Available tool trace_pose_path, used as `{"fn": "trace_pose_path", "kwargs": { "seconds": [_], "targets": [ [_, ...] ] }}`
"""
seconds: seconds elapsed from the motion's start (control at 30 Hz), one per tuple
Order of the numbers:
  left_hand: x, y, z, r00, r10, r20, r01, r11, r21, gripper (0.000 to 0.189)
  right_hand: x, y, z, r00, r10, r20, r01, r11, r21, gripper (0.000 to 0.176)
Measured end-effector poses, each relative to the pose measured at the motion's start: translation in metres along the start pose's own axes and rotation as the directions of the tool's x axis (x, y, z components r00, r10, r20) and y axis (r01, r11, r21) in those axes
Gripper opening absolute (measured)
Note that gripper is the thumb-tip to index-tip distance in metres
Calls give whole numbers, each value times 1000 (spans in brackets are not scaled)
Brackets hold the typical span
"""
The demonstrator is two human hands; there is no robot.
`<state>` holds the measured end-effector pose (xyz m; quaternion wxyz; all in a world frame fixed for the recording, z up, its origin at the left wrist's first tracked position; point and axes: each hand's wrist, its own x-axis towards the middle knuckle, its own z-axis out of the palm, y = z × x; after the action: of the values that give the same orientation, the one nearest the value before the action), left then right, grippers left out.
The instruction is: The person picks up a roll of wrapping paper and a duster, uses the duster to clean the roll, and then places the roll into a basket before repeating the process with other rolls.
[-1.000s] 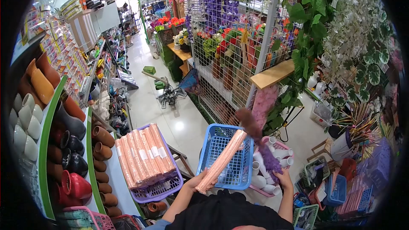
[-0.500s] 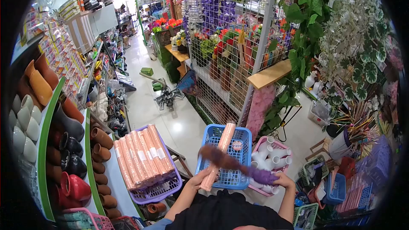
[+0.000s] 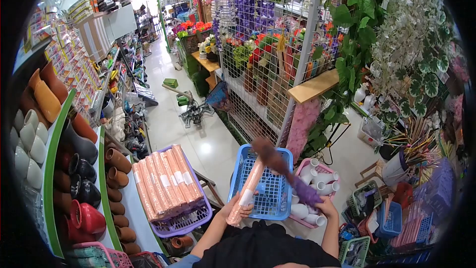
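My left hand (image 3: 238,212) is wrapped round the lower part of a peach-coloured roll in clear wrap (image 3: 252,182), which slants up over a blue plastic basket (image 3: 285,212). A white label shows on the roll near my fingers. In my right hand (image 3: 326,207) is the purple end of a brown feather duster (image 3: 282,165). The duster's fluffy head, smeared by motion, overlaps the roll's upper end. To the left, a purple basket (image 3: 206,218) carries a stack of similar peach rolls (image 3: 166,181), several with white labels.
White vases (image 3: 322,187) lie in a pink basket (image 3: 303,165) at the right. Shelves of brown pots (image 3: 118,176) and a red vase (image 3: 87,216) stand at the left. A wire mesh rack (image 3: 258,69) of artificial flowers rises ahead, beside a tiled aisle (image 3: 198,139).
The duster's head has swung up and right, toward the roll's upper end. The roll has shifted slightly down and turned, so its white label shows near my left hand.
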<state>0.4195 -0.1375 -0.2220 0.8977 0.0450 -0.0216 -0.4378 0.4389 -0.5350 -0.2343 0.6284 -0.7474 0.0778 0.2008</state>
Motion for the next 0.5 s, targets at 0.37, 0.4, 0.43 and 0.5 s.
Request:
{"fn": "trace_pose_path", "kwargs": {
  "seconds": [0.37, 0.4, 0.43, 0.5],
  "targets": [
    [-10, 9, -65, 955, 261, -144, -184, 896, 404, 35, -6, -16, -1, 901, -16, 434, 149, 950, -274, 21],
    [-7, 11, -44, 986, 151, -74, -136, 974, 179, 36, -4, -13, 0, 920, -56, 389, 172, 947, -271, 22],
    [-4, 11, -41, 978, 193, -83, -168, 955, 244, 42, -5, -21, 4, 973, 106, 207, -42, 955, -294, 21],
    [-5, 11, -37, 987, 154, -50, -144, 975, 168, 46, -2, -20, 16, 994, -6, 110, 16, 996, -86, 20]
  ]
}}
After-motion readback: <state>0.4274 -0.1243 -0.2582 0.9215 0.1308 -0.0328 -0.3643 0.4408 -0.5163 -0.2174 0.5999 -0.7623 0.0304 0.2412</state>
